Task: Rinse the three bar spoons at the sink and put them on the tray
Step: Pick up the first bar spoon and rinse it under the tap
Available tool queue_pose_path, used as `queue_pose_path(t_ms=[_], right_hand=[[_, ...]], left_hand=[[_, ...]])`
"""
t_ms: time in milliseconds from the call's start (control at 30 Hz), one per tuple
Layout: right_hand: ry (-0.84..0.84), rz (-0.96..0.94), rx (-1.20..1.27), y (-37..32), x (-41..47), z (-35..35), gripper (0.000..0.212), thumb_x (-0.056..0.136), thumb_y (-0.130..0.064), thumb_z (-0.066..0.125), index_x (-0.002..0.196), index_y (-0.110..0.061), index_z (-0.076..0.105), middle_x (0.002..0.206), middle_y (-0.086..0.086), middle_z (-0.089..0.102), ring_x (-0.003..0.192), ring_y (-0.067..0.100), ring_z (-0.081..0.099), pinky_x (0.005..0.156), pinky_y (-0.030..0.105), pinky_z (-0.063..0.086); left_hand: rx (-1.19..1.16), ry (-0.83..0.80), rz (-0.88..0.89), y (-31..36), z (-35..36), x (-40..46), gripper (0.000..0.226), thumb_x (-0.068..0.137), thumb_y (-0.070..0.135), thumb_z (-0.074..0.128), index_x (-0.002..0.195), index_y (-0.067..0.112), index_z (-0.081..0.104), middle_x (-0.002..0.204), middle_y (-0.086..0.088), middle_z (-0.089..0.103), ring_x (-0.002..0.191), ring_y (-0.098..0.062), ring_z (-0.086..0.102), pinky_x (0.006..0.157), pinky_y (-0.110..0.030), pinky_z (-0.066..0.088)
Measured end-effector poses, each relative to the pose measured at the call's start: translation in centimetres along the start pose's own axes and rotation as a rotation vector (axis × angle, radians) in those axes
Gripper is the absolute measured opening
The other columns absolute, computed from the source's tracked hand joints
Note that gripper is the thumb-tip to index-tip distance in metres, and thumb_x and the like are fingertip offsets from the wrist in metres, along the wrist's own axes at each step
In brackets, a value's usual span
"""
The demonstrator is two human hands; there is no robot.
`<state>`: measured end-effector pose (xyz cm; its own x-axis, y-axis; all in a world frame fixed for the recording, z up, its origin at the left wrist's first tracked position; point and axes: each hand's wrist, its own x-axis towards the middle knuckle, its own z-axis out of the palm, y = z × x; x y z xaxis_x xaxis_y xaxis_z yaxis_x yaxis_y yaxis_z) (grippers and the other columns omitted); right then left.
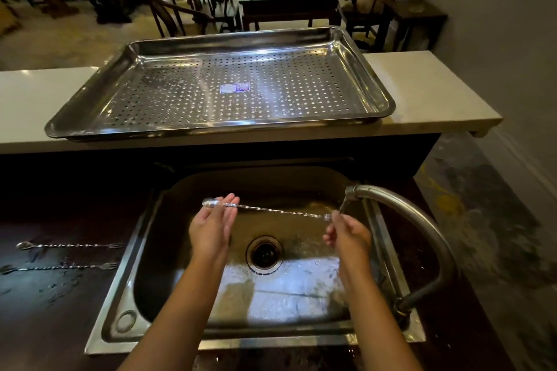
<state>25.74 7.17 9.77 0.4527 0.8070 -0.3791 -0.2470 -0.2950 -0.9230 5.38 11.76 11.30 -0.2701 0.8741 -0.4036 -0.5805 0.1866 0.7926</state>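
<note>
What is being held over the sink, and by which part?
One bar spoon: the right hand pinches its handle tip under the tap; the left hand, fingers straight, supports it beside the bowl.

A small blue-and-white sticker [234, 88] sits on the tray [376, 90] floor; its print seems too blurred to read.
</note>
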Motion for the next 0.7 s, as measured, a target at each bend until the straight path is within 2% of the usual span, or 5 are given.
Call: queue_pose_path(t_ms=[200,300,433,567,700], right_hand=[[-0.106,0.172,0.204,-0.1,-0.2,2.4,0.016,0.093,-0.015,0.050,0.080,-0.015,0.060,0.060,0.001,0.061,0.055,0.010,0.054,0.052,0.018,0.046],[-0.234,0.115,0.080,0.4,-0.8,4.5,0.016,0.088,-0.007,0.053,0.082,-0.011,0.068,0.058,-0.004,0.067,0.062,0.011,0.056,0.053,0.014,0.046],[-0.280,0.010,-0.167,1.3,-2.4,8.0,0.016,0.085,-0.002,0.056,0.094,-0.009,0.068,0.079,0.006,0.068,0.073,0.015,0.061,0.060,0.018,0.047],[-0.354,-0.012,-0.295,2.4,-4.0,11.5,0.010,0.080,0.003,0.062,0.082,-0.006,0.067,0.076,0.007,0.067,0.073,0.018,0.061,0.064,0.021,0.045],[-0.426,-0.028,-0.399,3.8,-5.7,15.3,0.009,0.081,0.003,0.061,0.081,-0.004,0.067,0.075,0.005,0.065,0.070,0.014,0.057,0.062,0.023,0.041]], left_hand=[[-0.172,0.011,-0.055,2.0,-2.6,0.6,0.019,0.095,0.002,0.044,0.113,0.001,0.050,0.106,-0.014,0.063,0.095,-0.021,0.064,0.083,-0.030,0.049],[-0.184,0.062,-0.037,3.6,-5.2,1.2,0.007,0.091,0.002,0.051,0.097,0.006,0.053,0.100,-0.014,0.064,0.097,-0.023,0.064,0.083,-0.028,0.053],[-0.200,0.137,-0.024,5.6,-8.8,2.3,0.007,0.089,-0.001,0.054,0.092,0.004,0.057,0.093,-0.013,0.065,0.085,-0.017,0.069,0.084,-0.026,0.054],[-0.178,0.209,-0.029,7.8,-12.9,3.4,0.007,0.089,0.000,0.054,0.088,0.006,0.059,0.090,-0.010,0.063,0.070,-0.013,0.070,0.091,-0.033,0.048],[-0.110,0.313,-0.046,10.1,-17.1,4.3,0.008,0.088,0.003,0.057,0.081,0.007,0.059,0.079,-0.009,0.059,0.066,-0.014,0.064,0.065,-0.022,0.057]])
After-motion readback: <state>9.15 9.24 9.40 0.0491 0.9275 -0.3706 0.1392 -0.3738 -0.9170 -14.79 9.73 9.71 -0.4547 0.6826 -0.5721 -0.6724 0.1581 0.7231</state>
